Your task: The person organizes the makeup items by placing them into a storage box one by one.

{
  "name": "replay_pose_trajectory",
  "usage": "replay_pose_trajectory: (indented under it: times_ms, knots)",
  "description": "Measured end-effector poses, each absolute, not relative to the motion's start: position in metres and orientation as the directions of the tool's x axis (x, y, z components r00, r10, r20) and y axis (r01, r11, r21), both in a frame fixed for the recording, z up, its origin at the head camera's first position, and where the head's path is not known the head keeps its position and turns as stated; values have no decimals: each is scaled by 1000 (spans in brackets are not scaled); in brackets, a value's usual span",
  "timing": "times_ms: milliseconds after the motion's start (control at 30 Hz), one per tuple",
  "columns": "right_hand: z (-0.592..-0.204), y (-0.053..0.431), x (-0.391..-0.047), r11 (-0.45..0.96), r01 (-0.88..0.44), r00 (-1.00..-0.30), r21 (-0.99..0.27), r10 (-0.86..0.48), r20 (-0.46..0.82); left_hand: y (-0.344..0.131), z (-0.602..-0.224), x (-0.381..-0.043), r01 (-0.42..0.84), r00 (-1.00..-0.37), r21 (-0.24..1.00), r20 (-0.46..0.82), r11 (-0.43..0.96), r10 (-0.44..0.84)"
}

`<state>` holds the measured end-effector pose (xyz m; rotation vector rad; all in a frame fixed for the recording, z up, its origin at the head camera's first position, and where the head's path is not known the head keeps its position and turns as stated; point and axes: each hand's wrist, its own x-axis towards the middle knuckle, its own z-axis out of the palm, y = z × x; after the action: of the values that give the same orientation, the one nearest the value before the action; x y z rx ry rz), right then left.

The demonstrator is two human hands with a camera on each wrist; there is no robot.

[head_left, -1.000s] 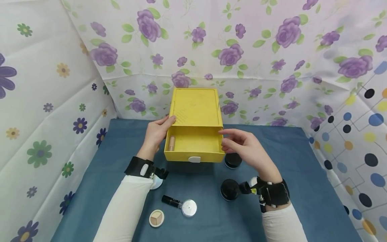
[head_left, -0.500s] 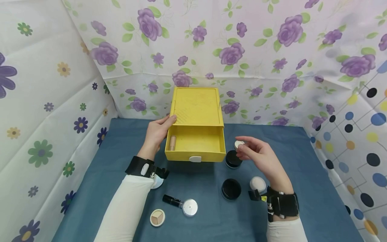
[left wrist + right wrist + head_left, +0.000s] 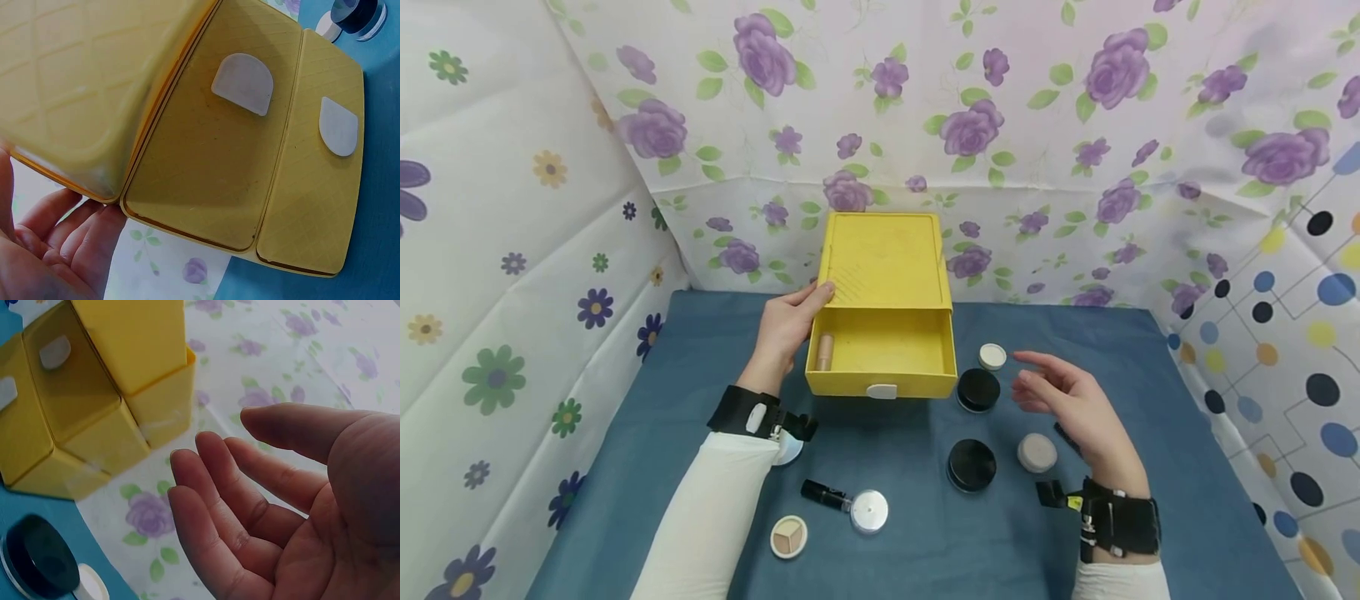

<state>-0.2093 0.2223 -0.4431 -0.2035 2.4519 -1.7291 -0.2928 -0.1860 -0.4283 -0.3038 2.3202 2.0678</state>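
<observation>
A yellow drawer box (image 3: 886,258) stands at the back of the table with its top drawer (image 3: 880,385) pulled out. Inside the drawer a small beige tube (image 3: 825,352) stands against the left wall. My left hand (image 3: 782,333) holds the box's left side, thumb on the top edge; the left wrist view shows its fingers partly hidden behind the box. My right hand (image 3: 1067,400) hovers right of the box, fingers loosely bent around nothing, as the right wrist view (image 3: 269,512) confirms. Nearest to its fingertips are a small white-lidded jar (image 3: 992,357) and a black-lidded jar (image 3: 978,390).
Another black-lidded jar (image 3: 972,465) and a pale round jar (image 3: 1037,452) stand at front right. A black-capped tube (image 3: 826,495), a clear-rimmed round container (image 3: 869,512) and a three-part concealer palette (image 3: 788,537) lie at front left. Flowered cloth hangs behind the box.
My right hand has withdrawn from the drawer's right edge, rightward and toward me. The white-lidded jar, partly behind its fingers half a second ago, now shows fully. My left hand stays on the box.
</observation>
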Motion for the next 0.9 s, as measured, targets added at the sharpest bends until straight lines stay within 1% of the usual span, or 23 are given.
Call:
replay_pose_trajectory:
  times_ms: [200, 500, 633, 767, 900]
  knots:
    - [-442, 239, -210, 361, -31, -982, -932, -185, -39, -185, -430, -294, -156, -981, 983, -143, 100, -131]
    - [-454, 270, -217, 468, -15, -973, -884, -209, -94, -184, -430, -293, -167, -979, 980, -152, 109, -134]
    - [-466, 285, -222, 559, 21, -973, -829, -179, -145, -186, -430, -293, -165, -978, 980, -148, 110, -147]
    - [-479, 300, -223, 673, 61, -970, -738, -134, -202, -186, -430, -293, -171, -977, 979, -155, 107, -143]
    - [-492, 311, -223, 750, 89, -959, -656, -113, -260, -186, -430, -294, -170, -977, 980, -154, 105, -147]
